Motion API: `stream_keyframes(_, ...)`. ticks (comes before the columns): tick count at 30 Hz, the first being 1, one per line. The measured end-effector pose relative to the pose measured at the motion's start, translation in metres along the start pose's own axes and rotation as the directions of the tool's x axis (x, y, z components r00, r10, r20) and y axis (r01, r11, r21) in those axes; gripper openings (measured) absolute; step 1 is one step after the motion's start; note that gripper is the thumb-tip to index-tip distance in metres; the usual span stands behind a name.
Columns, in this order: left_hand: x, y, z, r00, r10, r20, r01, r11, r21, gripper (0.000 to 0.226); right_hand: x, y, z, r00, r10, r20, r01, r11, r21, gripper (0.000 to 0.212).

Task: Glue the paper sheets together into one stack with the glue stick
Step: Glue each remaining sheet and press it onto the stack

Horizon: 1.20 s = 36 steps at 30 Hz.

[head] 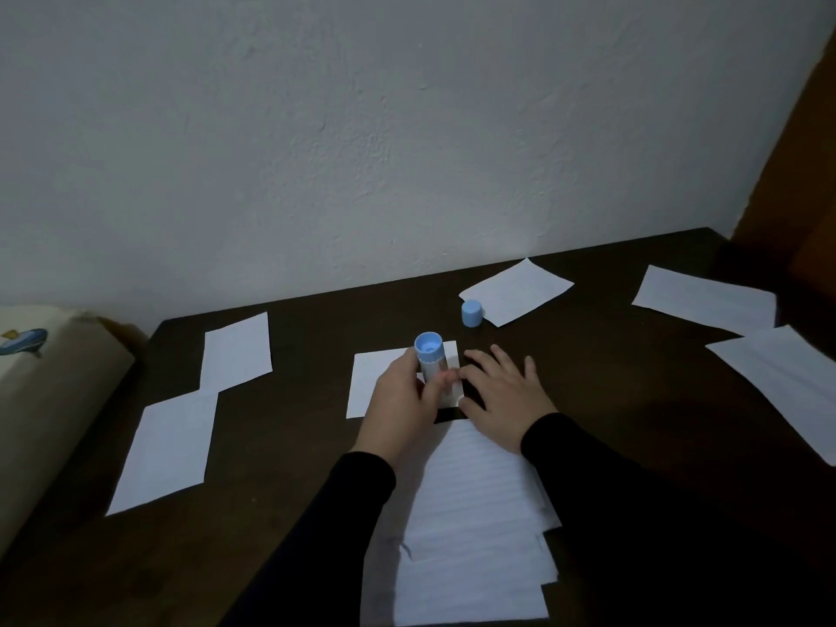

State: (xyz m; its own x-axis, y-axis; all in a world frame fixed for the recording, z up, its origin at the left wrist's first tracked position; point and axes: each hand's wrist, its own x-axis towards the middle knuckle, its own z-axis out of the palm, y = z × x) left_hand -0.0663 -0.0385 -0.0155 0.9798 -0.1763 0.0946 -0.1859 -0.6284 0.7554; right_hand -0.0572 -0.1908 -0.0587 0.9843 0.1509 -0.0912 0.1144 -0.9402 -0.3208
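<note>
Looking down through the head camera, I see my left hand (400, 400) reaching forward from a black sleeve, its fingers (441, 381) wrapped around the white glue stick with a blue end (429, 360), held upright over the small white paper sheet (373, 386) at the middle of the dark brown wooden desk (610, 368). My right hand (504, 395) lies flat just beside it, fingers spread apart, palm down, partly over that sheet's right edge. The round blue plastic cap (471, 313) stands farther back, touching another white sheet (515, 291). A stack of lined white sheets (475, 513) lies nearest me, under my forearms. More loose sheets lie left (167, 450) and right (705, 294).
</note>
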Motion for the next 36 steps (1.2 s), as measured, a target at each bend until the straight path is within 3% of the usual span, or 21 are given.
stream_keyframes(11,0.001,-0.017,-0.029,0.991,-0.127,-0.039,0.129,0.989,0.077,0.014,-0.004,-0.001,-0.002,0.998,-0.005,-0.059,0.005,1.000,-0.008,0.046)
stream_keyframes(27,-0.001,-0.045,-0.059,0.940,-0.295,-0.172,0.309,0.950,0.055,0.014,-0.002,-0.009,-0.004,1.000,0.012,0.003,-0.012,0.999,-0.053,0.047)
stream_keyframes(30,-0.004,-0.044,-0.062,0.924,-0.303,-0.235,0.304,0.952,-0.032,0.010,-0.003,-0.012,-0.004,1.000,-0.031,0.005,0.031,0.998,-0.062,0.047)
stream_keyframes(34,-0.008,-0.037,-0.070,0.862,-0.335,-0.379,0.228,0.926,-0.300,0.009,-0.003,-0.014,-0.004,0.997,-0.045,0.057,0.048,0.998,-0.040,0.052)
stream_keyframes(36,-0.007,-0.035,-0.072,0.838,-0.316,-0.445,0.175,0.928,-0.329,0.014,-0.003,-0.016,-0.005,0.997,-0.046,0.065,0.051,0.995,-0.082,0.053)
